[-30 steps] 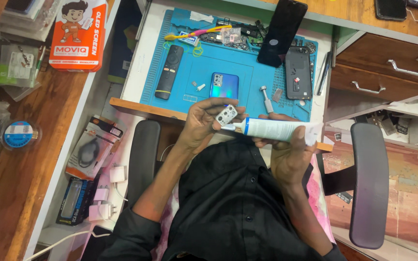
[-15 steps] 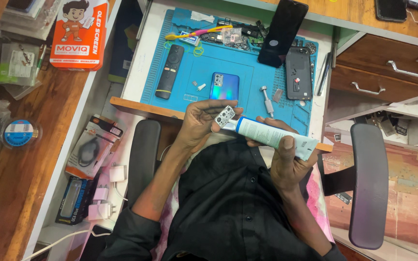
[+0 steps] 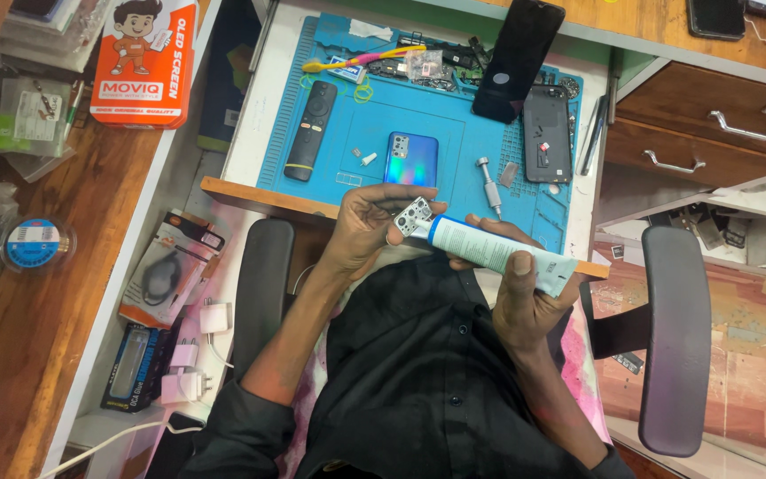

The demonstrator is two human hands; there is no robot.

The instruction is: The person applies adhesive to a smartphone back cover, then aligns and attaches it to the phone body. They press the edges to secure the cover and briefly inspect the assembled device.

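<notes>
The left hand has its fingers clenched on one small silver camera frame with round holes, held just off the near edge of the bench. The right hand grasps one white and blue tube, thumb on top, its nozzle end touching the frame. Both hands are over the person's lap, above a black shirt.

On the bench lies one blue work mat. On it I count one blue phone face down near the mat's middle, one black remote toward its left edge, one opened dark phone body toward its right edge, and one black phone propped at the far edge. One short metal tool lies near the mat's near edge, just beyond the tube. One yellow and pink toothbrush lies at the far left corner of the mat, beside a heap of small parts too fine to count.

Nothing lies between the hands and the mat. Two chair armrests flank the person, one left, one right. Left of the bench, one orange box rests on a wooden surface.
</notes>
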